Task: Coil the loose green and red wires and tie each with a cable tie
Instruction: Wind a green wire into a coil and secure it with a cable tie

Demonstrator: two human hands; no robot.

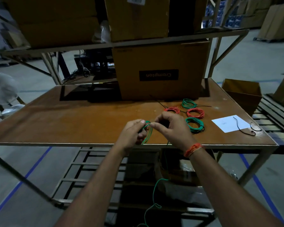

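Over the near edge of the brown table (75,122), my left hand (132,134) grips a small coil of green wire (148,135), a few loops wide. My right hand (172,128) pinches the same wire at the coil's top, fingertips meeting the left thumb. The loose tail of the green wire (154,195) hangs below the table toward the floor. To the right on the table lie two tied green coils (195,125) (189,103) and two tied red coils (195,113) (172,110).
A large cardboard box (161,71) stands at the back of the table. A white paper (230,123) with a black cable tie (246,128) on it lies at the right edge. An open carton (243,94) sits beyond the right side. Shelving with boxes rises behind.
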